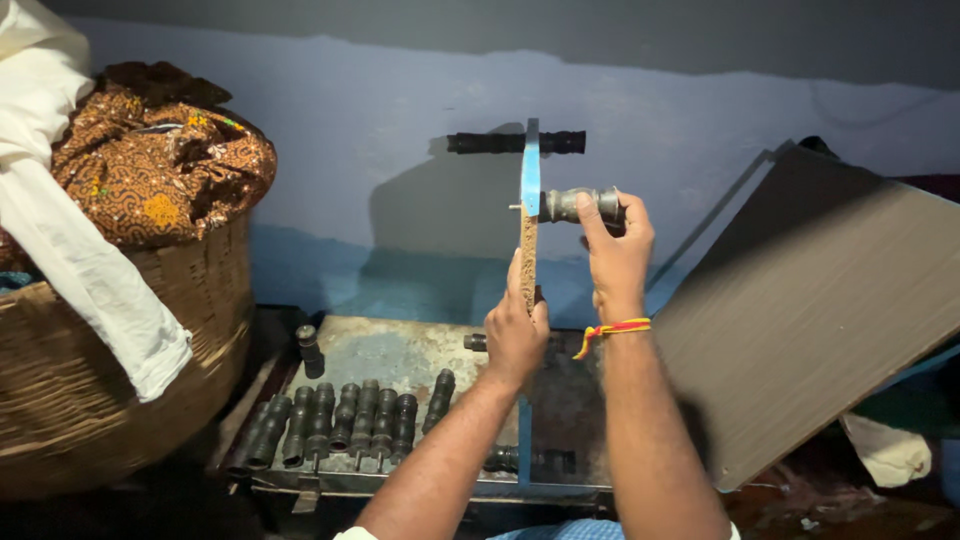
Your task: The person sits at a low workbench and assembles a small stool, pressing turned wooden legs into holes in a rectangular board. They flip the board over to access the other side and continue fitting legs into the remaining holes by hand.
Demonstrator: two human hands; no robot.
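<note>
Forearms: both were seen rising from the bottom edge, nearest the camera.
Left hand [515, 330]: was clenched around the lower part of the upright blue bar [530, 180].
Right hand [618, 255]: was closed on the dark spool [582, 205], held against the bar's right side.
Wrist thread [612, 330]: was tied on the right wrist.
Upper spool [515, 142]: was set across the bar's top.
Row of spools [340, 425]: was laid on the metal tray [400, 355], below the hands.
Basket [110, 370]: was stood at left, filled with cloth [160, 160].
Board [810, 300]: was leaned at right.
</note>
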